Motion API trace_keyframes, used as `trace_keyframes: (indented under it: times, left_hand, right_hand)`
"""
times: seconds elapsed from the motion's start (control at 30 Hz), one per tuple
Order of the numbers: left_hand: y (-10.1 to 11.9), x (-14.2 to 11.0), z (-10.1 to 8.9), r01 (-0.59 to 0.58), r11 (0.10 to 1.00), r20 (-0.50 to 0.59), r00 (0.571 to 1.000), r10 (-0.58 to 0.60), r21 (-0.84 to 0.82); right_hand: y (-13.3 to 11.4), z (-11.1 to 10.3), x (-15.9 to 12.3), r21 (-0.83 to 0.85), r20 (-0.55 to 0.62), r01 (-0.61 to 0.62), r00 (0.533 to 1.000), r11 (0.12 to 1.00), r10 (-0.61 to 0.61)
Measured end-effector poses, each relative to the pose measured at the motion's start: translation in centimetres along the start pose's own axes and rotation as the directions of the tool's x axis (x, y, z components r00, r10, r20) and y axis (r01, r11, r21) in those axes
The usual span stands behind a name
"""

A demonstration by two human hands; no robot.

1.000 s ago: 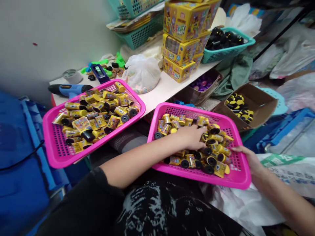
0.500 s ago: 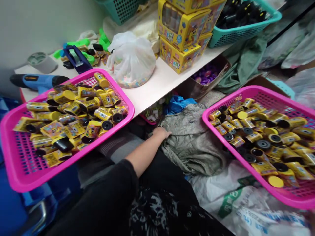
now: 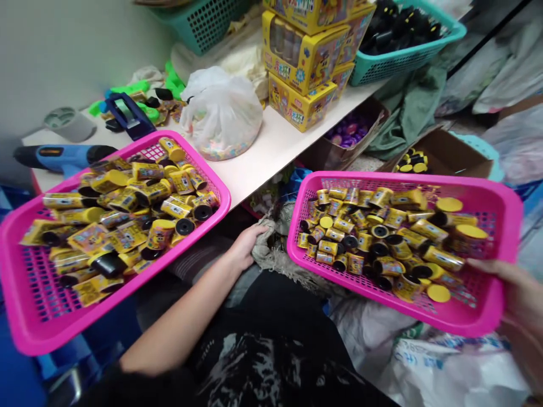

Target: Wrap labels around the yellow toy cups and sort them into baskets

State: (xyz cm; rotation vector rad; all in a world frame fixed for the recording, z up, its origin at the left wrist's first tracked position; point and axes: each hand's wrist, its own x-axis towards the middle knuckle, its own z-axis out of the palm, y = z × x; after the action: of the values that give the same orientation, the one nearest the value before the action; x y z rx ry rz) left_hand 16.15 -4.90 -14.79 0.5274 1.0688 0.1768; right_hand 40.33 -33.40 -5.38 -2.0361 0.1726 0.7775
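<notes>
At the far left, a pink plastic basket [image 3: 123, 289] heaped with yellow labelled canisters [image 3: 176, 207] is propped against the edge of a white shelf [image 3: 258, 169]. Behind it on the shelf are placed a blue power tool [image 3: 55, 157], a navy tape dispenser [image 3: 127, 116] and a white plastic bag [image 3: 220, 113] of small pastel pieces. The left hand [image 3: 246, 246] is laid open against a crumpled grey cloth [image 3: 271, 260], with nothing held, just beside the first basket. Stacked yellow boxes [image 3: 305, 62] are seen on the shelf above. A second pink basket [image 3: 407, 178], filled with similar canisters [image 3: 428, 230], is gripped narrowly at its right wall by the right hand [image 3: 504, 277], its fingers hooked over the rim. A teal basket [image 3: 403, 51] of black parts is seen beyond.
</notes>
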Motion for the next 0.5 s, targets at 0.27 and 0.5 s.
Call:
trace_keyframes:
  times: [0.27,0.5]
  left_hand:
    - [1.4,-6.6,2.1,-0.37,0.888,0.178,0.888,0.424,-0.272]
    - [3.5,-10.1,2.1,-0.378,0.882,0.251,0.859,0.447,-0.281]
  right_hand:
    - [-3.5,4.8,0.2,-0.245,0.315,0.434,0.881,0.867,-0.352]
    - [-8.3,13.4,-4.8,-0.728,0.615,0.673,0.554,-0.133,-0.561]
